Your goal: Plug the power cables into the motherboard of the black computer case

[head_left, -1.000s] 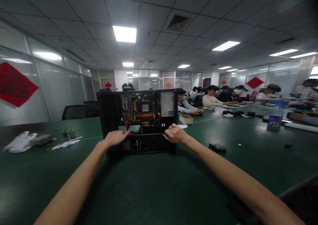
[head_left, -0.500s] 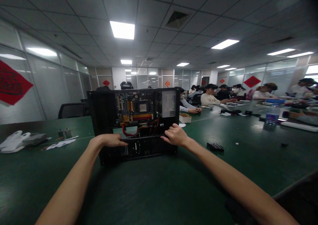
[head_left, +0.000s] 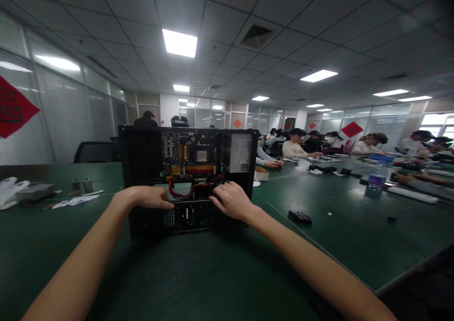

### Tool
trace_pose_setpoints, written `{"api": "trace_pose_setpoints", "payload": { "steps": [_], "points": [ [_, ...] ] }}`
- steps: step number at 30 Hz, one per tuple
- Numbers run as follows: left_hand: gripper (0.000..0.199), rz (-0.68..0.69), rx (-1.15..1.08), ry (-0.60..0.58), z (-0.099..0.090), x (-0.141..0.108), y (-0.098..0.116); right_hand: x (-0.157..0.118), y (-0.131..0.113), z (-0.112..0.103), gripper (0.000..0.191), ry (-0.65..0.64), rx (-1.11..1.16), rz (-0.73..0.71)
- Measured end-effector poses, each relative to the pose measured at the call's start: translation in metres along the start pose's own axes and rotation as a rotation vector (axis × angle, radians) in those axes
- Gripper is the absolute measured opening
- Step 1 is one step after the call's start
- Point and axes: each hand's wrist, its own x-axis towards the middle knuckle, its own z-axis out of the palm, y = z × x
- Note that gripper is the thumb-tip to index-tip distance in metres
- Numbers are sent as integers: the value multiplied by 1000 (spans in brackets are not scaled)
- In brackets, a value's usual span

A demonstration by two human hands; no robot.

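Reaches forward with both bare hands, set apart from each other, to a black computer case (head_left: 140,158) standing on edge on the green counter (head_left: 198,273), straight ahead, with its open side turned this way. Has the left hand (head_left: 147,198) clamped on the lower rail of the case, left of the middle, thumb lying along the edge. Has the right hand (head_left: 232,200) curled at the same rail, right of the middle, close to the red and dark cables (head_left: 176,194); cannot tell whether closed on the rail, on a cable or on nothing. Looks into the case at a motherboard (head_left: 193,143) with a square metallic chip (head_left: 201,156), and to the right of it at a power supply (head_left: 240,151) with a pale label. Has to the left on the counter a white plastic bag (head_left: 12,188), a grey box (head_left: 35,192), two small cylinders (head_left: 87,185) and some white paper (head_left: 76,201). Has to the right, apart from the hands, a small black part (head_left: 300,216), with a clear bottle (head_left: 376,179) farther off. Faces, beyond the case, a pale open box (head_left: 261,174) near a co-worker's hand (head_left: 278,164), and a seated person in a cream top (head_left: 292,149).
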Motion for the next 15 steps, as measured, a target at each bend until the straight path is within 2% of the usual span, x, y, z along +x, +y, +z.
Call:
{"api": "trace_pose_setpoints", "payload": {
  "steps": [3, 6, 8, 12, 13, 15],
  "points": [
    [32, 6, -48, 13, -1, -4, 6, 28, -25, -7, 29, -52, 170, -9],
    [19, 6, -74, 44, 0, -2, 7, 62, -38, 0, 36, -122, 289, 25],
    [16, -1, -83, 50, 1, -1, 7, 84, -42, 12, 41, -209, 341, 76],
    [16, -21, -47, 58, 1, 0, 7, 113, -43, 33, 41, -533, 501, 92],
    [17, -27, -29, 56, 1, 1, 6, 116, -43, 36, 38, -565, 531, 83],
    [17, -29, -5, 53, 2, 1, 5, 117, -41, 36, 29, -522, 562, 82]
  ]
}}
